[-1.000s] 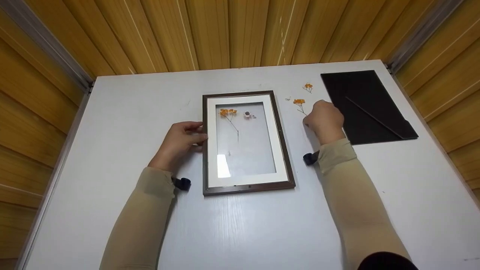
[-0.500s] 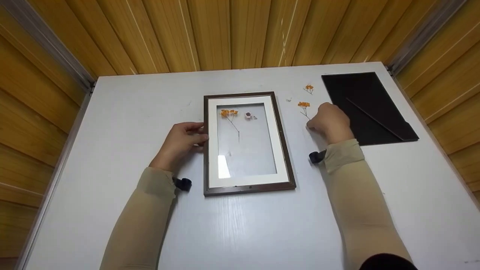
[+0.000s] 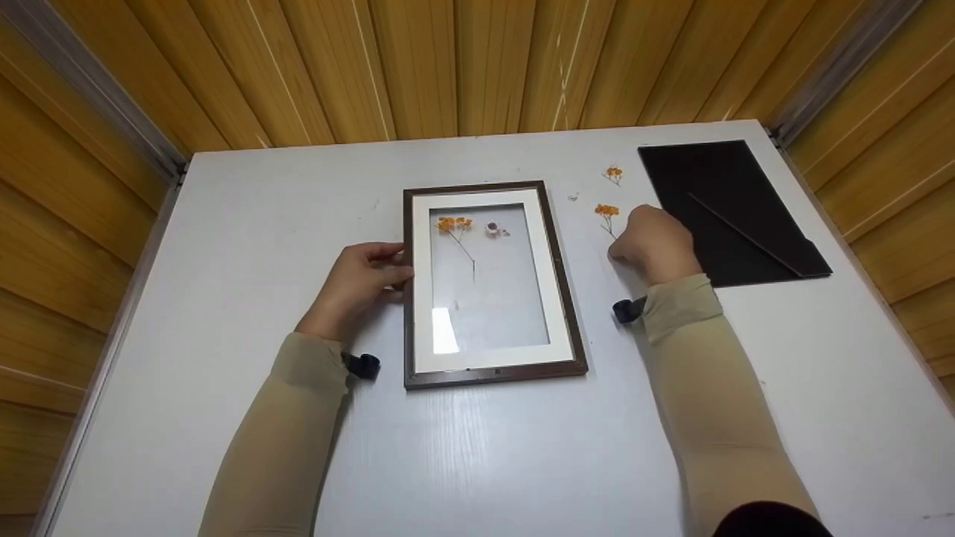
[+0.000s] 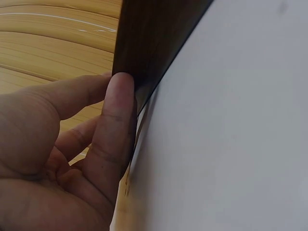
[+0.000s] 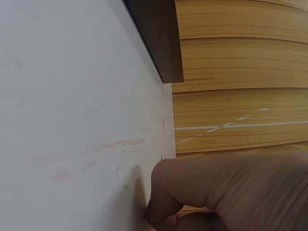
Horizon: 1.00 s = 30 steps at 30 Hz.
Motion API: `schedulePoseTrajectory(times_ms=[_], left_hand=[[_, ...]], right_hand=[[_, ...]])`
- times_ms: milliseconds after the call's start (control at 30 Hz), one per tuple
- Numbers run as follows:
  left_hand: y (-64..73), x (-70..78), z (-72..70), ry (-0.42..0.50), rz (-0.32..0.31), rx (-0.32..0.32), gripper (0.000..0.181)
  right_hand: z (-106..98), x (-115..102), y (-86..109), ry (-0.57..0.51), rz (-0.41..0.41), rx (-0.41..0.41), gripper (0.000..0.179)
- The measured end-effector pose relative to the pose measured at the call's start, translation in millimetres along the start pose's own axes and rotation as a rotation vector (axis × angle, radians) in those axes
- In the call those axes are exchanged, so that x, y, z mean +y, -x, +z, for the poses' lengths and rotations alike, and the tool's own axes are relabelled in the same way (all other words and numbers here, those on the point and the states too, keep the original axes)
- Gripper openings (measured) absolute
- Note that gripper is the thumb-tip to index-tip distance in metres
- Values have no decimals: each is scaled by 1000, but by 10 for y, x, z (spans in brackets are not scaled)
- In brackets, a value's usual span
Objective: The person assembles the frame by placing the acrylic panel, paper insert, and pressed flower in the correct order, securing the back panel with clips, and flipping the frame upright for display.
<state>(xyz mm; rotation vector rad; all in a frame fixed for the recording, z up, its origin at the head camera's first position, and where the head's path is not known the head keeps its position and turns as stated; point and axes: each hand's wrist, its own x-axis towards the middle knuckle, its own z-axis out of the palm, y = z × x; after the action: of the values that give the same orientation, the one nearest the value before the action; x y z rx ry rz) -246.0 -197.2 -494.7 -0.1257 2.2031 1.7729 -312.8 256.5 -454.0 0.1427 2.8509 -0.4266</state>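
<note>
A dark brown picture frame [image 3: 578,347] with a white mat and clear pane lies on the white table. My left hand [image 3: 357,283] holds its left edge; the left wrist view shows fingertips [image 4: 120,91] against the dark side. Inside the mat opening lie an orange dried flower sprig [image 3: 453,225] with a thin stem and a small pinkish-white flower [image 3: 492,230]. To the frame's right, my right hand [image 3: 655,242] has curled fingers and pinches the lower stem of another orange dried flower sprig [image 3: 607,212]. Its fingertips are partly hidden in the head view.
A smaller orange sprig [image 3: 613,173] lies farther back, with a tiny pale fragment [image 3: 573,197] nearby. A black backing board [image 3: 716,168] with a stand flap rests at the right. Wood-patterned walls [image 3: 477,67] surround the table.
My right hand and the orange sprig at its fingers have shifted slightly right and toward me; the sprig stands more upright in the head view. The left hand and frame stay put.
</note>
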Motion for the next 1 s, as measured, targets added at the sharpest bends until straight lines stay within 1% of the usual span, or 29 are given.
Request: schedulePoseTrajectory(times_ms=[200,267,367,533,633,833,900,1000], left_hand=[[-1,5,3,-1,-3,-3,59],[-2,4,1,-9,-3,0,59],[-5,-2,-2,-23,-3,8,58],[-4,-8,-9,-37,0,9,58],[-4,-11,-18,-43,4,7,59],[-11,-21,-22,-40,3,11,57],[-8,-18,-18,-25,-1,7,58],[-4,-13,-11,-10,-6,6,58]], right_hand=[[-21,-7,4,-54,-10,11,40],[-38,-39,4,-67,-19,8,38],[-69,-103,10,-89,-64,15,35],[-103,-250,55,-142,-147,51,25],[-97,-358,103,-176,-181,61,20],[-39,-559,204,-243,-226,36,17],[-8,-615,238,-250,-238,28,17],[47,-694,281,-241,-277,17,17]])
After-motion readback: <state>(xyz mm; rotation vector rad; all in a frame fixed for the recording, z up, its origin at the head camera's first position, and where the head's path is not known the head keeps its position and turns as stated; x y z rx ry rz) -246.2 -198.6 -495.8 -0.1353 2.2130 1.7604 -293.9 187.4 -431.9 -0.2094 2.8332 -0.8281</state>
